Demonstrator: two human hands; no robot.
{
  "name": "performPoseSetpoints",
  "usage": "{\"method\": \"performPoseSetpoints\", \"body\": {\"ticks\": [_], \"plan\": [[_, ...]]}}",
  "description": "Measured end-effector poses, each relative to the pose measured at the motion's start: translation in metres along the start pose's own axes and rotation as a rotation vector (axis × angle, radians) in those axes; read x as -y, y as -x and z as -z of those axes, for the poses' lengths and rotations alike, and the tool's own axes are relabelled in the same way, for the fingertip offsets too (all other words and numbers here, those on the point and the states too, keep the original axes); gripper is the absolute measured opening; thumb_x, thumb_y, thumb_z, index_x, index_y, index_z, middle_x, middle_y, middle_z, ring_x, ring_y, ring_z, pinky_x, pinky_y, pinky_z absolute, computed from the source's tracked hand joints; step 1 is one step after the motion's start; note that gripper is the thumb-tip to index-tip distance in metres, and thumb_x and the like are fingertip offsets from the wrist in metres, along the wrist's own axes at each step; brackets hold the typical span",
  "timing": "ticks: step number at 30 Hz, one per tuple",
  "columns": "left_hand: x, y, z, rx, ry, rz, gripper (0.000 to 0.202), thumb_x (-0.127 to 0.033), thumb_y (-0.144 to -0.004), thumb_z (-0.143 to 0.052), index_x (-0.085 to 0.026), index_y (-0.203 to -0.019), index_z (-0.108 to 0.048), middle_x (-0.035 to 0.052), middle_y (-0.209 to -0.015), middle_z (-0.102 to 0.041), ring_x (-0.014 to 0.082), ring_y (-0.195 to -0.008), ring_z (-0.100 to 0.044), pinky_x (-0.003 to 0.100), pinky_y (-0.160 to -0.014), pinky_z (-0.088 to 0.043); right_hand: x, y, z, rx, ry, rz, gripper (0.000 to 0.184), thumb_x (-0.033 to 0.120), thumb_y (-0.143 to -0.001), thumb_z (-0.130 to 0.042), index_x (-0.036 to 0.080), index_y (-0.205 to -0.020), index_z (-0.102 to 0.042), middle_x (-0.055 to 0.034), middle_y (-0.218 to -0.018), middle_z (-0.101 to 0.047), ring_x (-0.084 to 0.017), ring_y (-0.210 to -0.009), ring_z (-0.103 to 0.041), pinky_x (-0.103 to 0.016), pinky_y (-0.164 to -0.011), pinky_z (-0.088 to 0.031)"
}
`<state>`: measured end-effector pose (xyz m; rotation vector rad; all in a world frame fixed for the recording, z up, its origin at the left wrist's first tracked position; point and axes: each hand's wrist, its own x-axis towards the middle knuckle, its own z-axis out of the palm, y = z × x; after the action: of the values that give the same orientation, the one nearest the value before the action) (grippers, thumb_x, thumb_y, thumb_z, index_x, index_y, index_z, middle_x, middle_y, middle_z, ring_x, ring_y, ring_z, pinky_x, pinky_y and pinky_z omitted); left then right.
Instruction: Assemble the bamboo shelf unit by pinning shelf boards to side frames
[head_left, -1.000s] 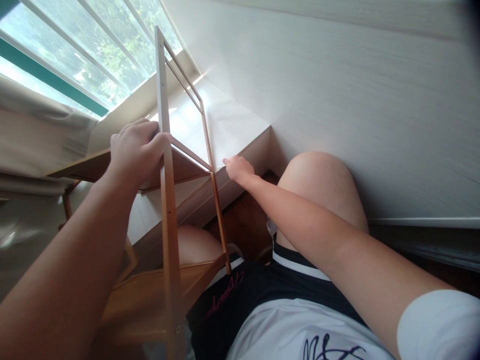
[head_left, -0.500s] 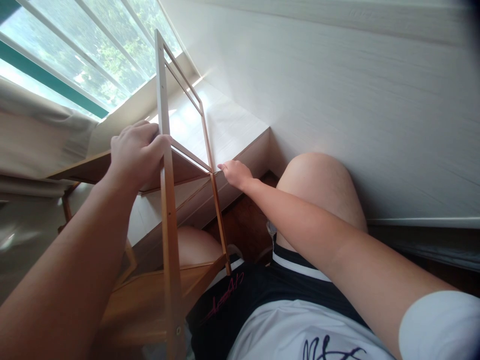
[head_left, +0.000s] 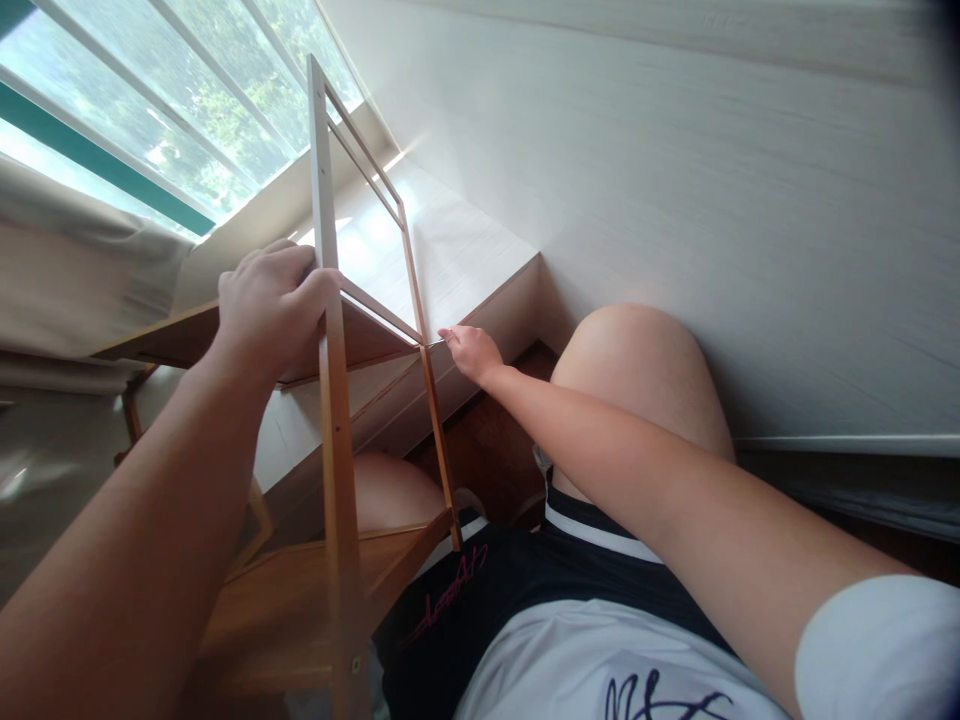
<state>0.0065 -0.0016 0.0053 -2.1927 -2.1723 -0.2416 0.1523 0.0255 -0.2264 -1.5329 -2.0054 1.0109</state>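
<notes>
My left hand [head_left: 274,300] is closed round the near upright of a wooden frame [head_left: 339,430], its thumb lying across the front. At the far upright [head_left: 439,440], where a shelf board [head_left: 375,325] meets it, my right hand [head_left: 472,352] is closed in a pinch. A thin, shiny piece like a hex key shows faintly between those fingertips and the joint; most of it is hidden by the fingers. Lower down, a second wooden board [head_left: 262,610] spans the frame near my lap. A bolt head [head_left: 356,664] shows low on the near upright.
A pale ledge [head_left: 457,240] lies behind the frame, below a barred window [head_left: 187,90]. To the right rises a large pale panel [head_left: 675,200]. A curtain [head_left: 75,250] hangs at the left. My bare knee [head_left: 637,380] is close to my right forearm.
My right hand has turned slightly and dropped a little at the joint. The left hand and the frame have barely shifted.
</notes>
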Motion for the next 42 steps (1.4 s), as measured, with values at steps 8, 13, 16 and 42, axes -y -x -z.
{"method": "performPoseSetpoints", "body": {"ticks": [8,13,16,42], "plan": [[0.002,0.000,-0.001,-0.002,-0.008,-0.010,0.028,-0.034,-0.082,-0.042,-0.020,-0.060,-0.031,-0.0008,-0.068,-0.037,0.0158,-0.064,-0.034,0.032,-0.060,-0.021,0.004,-0.007,-0.001,0.005,-0.179,-0.093,0.054,0.053,-0.096,-0.033,0.016,-0.077,-0.067,-0.0113,-0.083,-0.071,-0.020,-0.080,-0.064,-0.025,-0.064,-0.036],[0.001,0.000,-0.001,0.002,-0.007,-0.001,0.029,-0.034,-0.082,-0.043,-0.020,-0.060,-0.030,-0.0009,-0.068,-0.036,0.0156,-0.064,-0.033,0.032,-0.060,-0.020,0.009,-0.014,0.000,0.111,-0.315,-0.223,0.047,0.044,-0.096,-0.037,0.014,-0.073,-0.065,-0.0090,-0.068,-0.068,-0.017,-0.063,-0.063,-0.024,-0.056,-0.040],[0.001,0.000,-0.001,0.005,-0.015,-0.001,0.029,-0.034,-0.082,-0.043,-0.020,-0.061,-0.030,-0.0008,-0.068,-0.036,0.0155,-0.064,-0.033,0.032,-0.060,-0.020,0.013,-0.015,0.004,0.172,-0.318,-0.238,0.048,0.041,-0.098,-0.032,0.014,-0.074,-0.064,-0.0089,-0.064,-0.066,-0.017,-0.053,-0.060,-0.025,-0.051,-0.041],[0.002,-0.001,0.000,0.009,-0.022,-0.010,0.029,-0.035,-0.082,-0.043,-0.020,-0.061,-0.030,-0.0006,-0.068,-0.037,0.0159,-0.065,-0.034,0.032,-0.060,-0.021,0.003,-0.004,0.011,0.074,0.076,0.009,0.058,0.055,-0.098,-0.024,0.019,-0.100,-0.070,-0.0136,-0.102,-0.072,-0.025,-0.091,-0.064,-0.028,-0.069,-0.038]]}}
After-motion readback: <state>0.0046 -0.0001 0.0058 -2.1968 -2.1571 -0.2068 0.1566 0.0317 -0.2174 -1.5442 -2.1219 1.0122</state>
